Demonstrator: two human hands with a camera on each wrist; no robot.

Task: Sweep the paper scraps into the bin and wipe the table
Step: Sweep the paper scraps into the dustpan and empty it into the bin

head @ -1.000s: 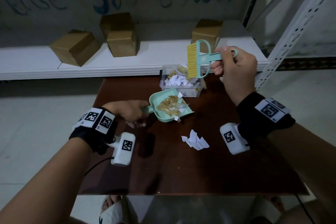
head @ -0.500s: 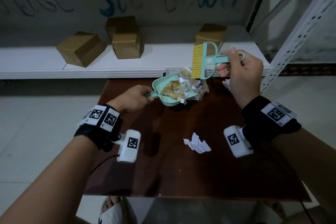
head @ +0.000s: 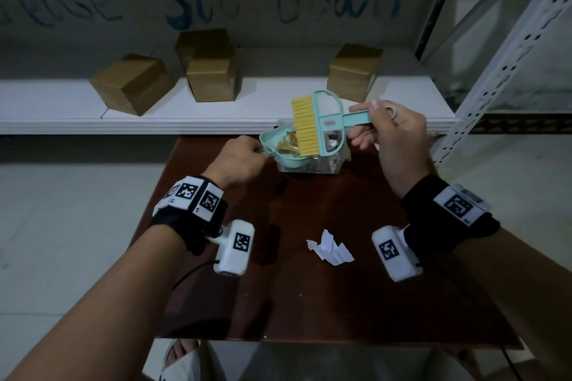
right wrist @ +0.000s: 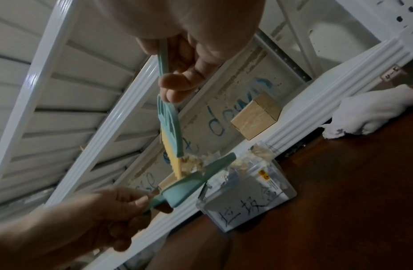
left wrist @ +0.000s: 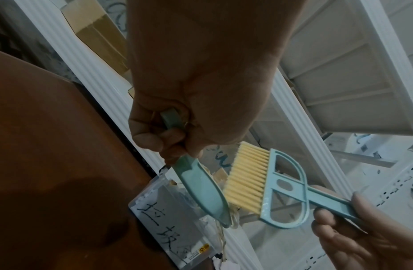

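Observation:
My left hand [head: 240, 161] grips the handle of a teal dustpan [head: 283, 148], tilted over the clear plastic bin [head: 332, 165] at the far edge of the brown table [head: 309, 303]. Tan and white paper scraps [right wrist: 193, 163] lie in the pan and in the bin [right wrist: 247, 197]. My right hand [head: 388, 136] holds the teal brush [head: 322, 120] by its handle, with the yellow bristles [left wrist: 247, 175] down in the dustpan [left wrist: 200, 184]. One crumpled white paper scrap [head: 329, 247] lies on the table between my wrists.
A white shelf [head: 278, 102] with brown cardboard boxes [head: 133, 83] runs behind the table. A white perforated rack post [head: 501, 71] rises at the right. A crumpled white cloth [right wrist: 371, 113] lies at the table's far right edge.
The left hand lifted the loaded dustpan from the table to the bin and tipped it. The right hand brought the brush down until its bristles sit in the pan.

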